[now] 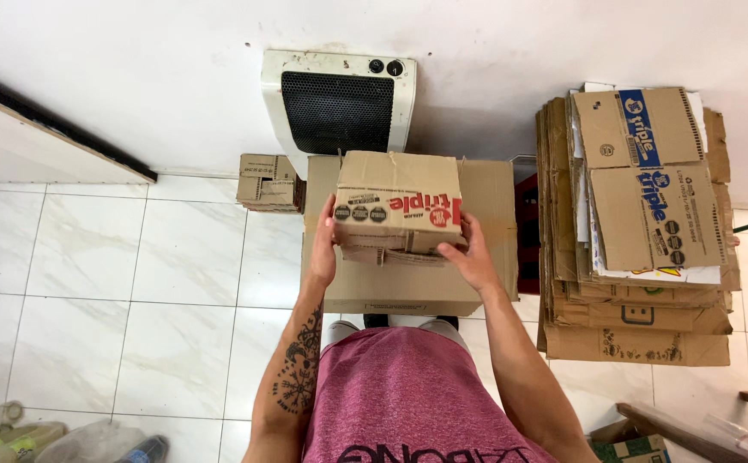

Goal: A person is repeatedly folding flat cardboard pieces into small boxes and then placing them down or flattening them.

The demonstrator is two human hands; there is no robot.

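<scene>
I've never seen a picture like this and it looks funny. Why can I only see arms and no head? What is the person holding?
The camera sits on the person's head and looks straight down, so you see only their arms and pink shirt. The left hand and right hand hold a small cardboard box, one hand on each side, fingers gripping its edges. Under it stands a bigger cardboard box on the white tiled floor. To the right lies a stack of flattened boxes. A white heater hangs on the wall.
</scene>
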